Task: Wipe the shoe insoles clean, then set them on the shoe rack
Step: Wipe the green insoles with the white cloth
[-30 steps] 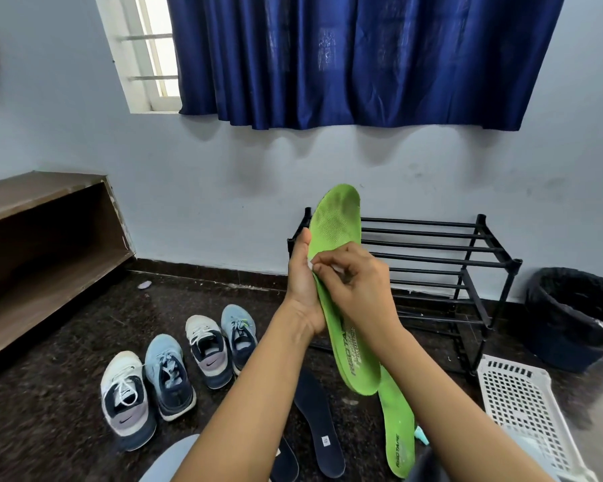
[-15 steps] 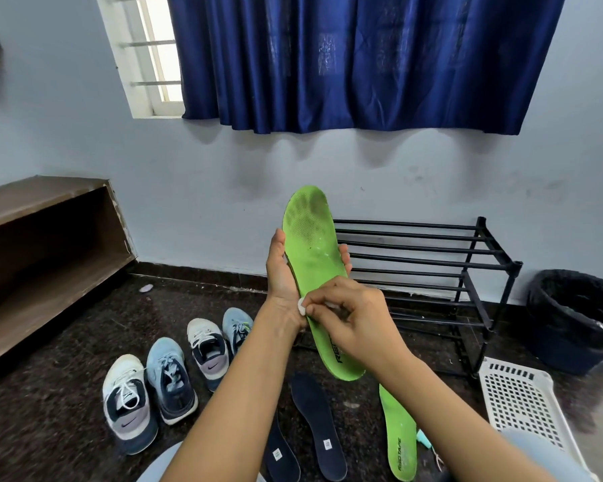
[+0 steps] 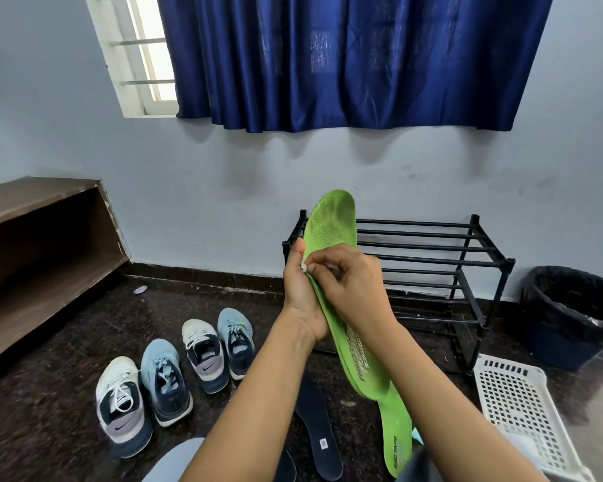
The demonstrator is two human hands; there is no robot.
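A green insole stands upright in front of me, toe end up. My left hand grips its left edge from behind. My right hand pinches a small white wipe and presses it against the insole's face near the left edge. A second green insole lies on the dark floor below. Two dark navy insoles lie beside it, one partly hidden by my left arm. The black metal shoe rack stands against the wall behind my hands, its bars bare.
Two pairs of sneakers sit on the floor at the left. A white plastic basket lies at the lower right, a black-lined bin beyond it. A brown wooden shelf lines the left wall.
My hands carried the insole left and back right, turning it. My right hand slid the wipe along the insole's face and now sits higher, near its left edge.
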